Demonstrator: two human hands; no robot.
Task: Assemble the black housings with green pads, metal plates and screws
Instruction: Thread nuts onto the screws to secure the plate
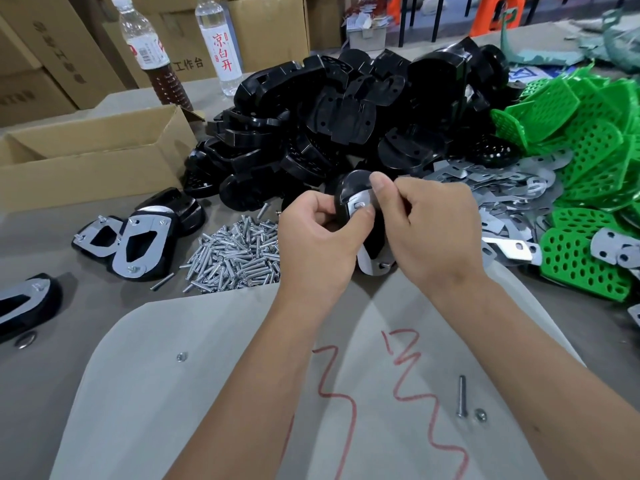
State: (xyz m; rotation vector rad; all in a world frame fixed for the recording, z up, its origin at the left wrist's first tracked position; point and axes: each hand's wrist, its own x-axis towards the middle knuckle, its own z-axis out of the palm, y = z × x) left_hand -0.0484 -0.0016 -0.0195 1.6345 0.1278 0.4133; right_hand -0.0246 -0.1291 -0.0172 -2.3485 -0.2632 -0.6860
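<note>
- Head view, centre of the frame: both hands hold 1 black housing (353, 192) above the counter (41, 358). The left hand (320, 233) grips its left edge with curled fingers; the right hand (429, 223) pinches its upper right side, thumb on top.
- A metal plate (362, 204) lies on the held housing, with a screw head showing between the 2 thumbs.
- Just below and left of the hands, a heap of screws (235, 251) lies on the counter.
- Upper centre: a large pile of black housings (346, 109). To the right, green pads (588, 140) and loose metal plates (505, 199).
- Left of the frame: finished housings (138, 237) with plates and screws on them, beside an open cardboard box (86, 157).
- Upper left: 2 bottles (149, 46).
- Lower right: 1 single screw (461, 396) and a nut (480, 415) lie on a pale sheet (207, 410) with red marks.
</note>
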